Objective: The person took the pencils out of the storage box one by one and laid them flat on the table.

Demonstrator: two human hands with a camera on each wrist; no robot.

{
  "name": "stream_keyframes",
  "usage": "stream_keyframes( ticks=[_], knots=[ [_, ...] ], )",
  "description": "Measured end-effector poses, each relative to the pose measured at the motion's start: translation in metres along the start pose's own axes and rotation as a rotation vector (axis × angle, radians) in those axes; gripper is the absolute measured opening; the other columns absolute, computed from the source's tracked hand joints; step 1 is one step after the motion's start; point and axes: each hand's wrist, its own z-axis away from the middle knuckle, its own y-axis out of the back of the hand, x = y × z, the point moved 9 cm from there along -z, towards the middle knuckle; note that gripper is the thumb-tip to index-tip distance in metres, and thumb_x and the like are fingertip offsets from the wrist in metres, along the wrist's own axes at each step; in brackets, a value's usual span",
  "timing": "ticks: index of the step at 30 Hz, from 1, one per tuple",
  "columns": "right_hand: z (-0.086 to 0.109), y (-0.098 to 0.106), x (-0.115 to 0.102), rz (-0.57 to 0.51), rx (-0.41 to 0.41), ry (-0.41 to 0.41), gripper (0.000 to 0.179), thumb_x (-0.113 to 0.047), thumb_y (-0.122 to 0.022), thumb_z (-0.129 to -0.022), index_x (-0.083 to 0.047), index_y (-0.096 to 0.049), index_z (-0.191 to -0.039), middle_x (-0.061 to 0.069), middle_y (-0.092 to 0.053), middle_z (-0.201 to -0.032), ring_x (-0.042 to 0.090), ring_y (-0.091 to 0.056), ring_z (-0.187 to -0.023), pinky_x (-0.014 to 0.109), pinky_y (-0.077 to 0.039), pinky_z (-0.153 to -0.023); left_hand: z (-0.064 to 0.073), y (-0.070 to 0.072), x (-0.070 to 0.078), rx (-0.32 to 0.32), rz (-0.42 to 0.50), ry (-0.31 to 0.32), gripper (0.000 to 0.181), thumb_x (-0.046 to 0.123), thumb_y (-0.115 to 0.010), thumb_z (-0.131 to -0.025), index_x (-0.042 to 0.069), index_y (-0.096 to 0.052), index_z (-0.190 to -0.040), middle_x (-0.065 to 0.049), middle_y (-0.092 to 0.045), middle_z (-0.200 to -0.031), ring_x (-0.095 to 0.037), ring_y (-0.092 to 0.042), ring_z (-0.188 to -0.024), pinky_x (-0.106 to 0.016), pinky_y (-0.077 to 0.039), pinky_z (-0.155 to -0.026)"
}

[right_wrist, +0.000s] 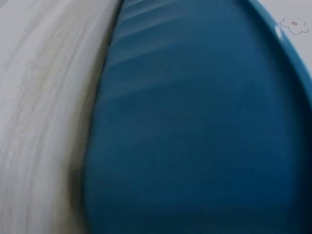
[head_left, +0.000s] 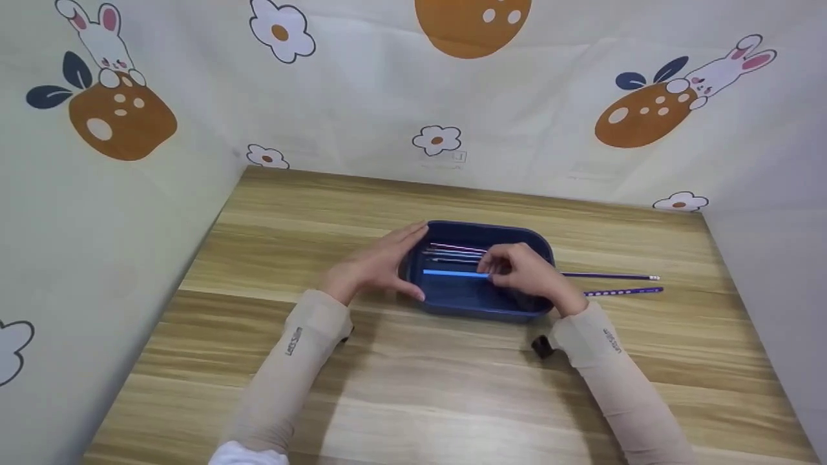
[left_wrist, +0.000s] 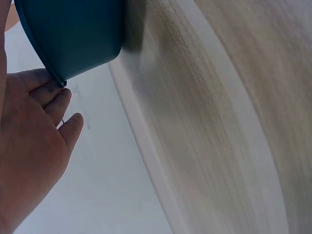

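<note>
A dark blue box [head_left: 460,297] with rounded corners stands on the table, several slim pencils [head_left: 452,253] lying along its far side. My right hand [head_left: 523,271] reaches in over its right end and pinches a bright blue pencil [head_left: 455,274] between thumb and fingers. The rest of that pencil is hidden by the hand. At the left end my left hand [head_left: 381,261] spreads round the box, thumb at the near corner and fingers at the far one. The left wrist view has its fingertips [left_wrist: 58,100] right at the rim. Only the box's outer wall [right_wrist: 195,117] fills the right wrist view.
Right of the box, on the wooden table [head_left: 413,400], lie a dark pencil [head_left: 610,276] with an eraser end and a purple patterned pencil [head_left: 623,292]. A printed cloth wall [head_left: 362,97] rises behind the table, with more walls at both sides.
</note>
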Motion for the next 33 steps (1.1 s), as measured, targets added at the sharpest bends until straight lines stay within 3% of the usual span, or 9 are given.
stream_keyframes(
  ticks=[15,33],
  knots=[
    [0.017,0.016,-0.014,-0.023,0.014,0.070,0.019,0.006,-0.066,-0.085,-0.005,-0.073,-0.099,0.010,-0.075,-0.096,0.014,-0.065,-0.082,0.023,-0.055,-0.074,-0.001,-0.001,-0.003,-0.005,-0.001,0.029,0.129,0.064,-0.083,-0.066,0.016,-0.010,-0.162,-0.004,-0.008,-0.170,-0.025,-0.011,-0.157,-0.042,-0.015,-0.129],
    [0.053,0.030,-0.013,-0.089,0.013,0.066,0.018,0.007,-0.066,-0.086,-0.004,-0.071,-0.099,0.013,-0.073,-0.097,0.004,-0.062,-0.085,0.018,-0.055,-0.077,0.000,-0.001,-0.002,-0.001,0.004,0.009,0.129,0.063,-0.082,-0.067,0.014,-0.010,-0.162,-0.004,-0.008,-0.170,-0.025,-0.010,-0.157,-0.042,-0.014,-0.129]
  ],
)
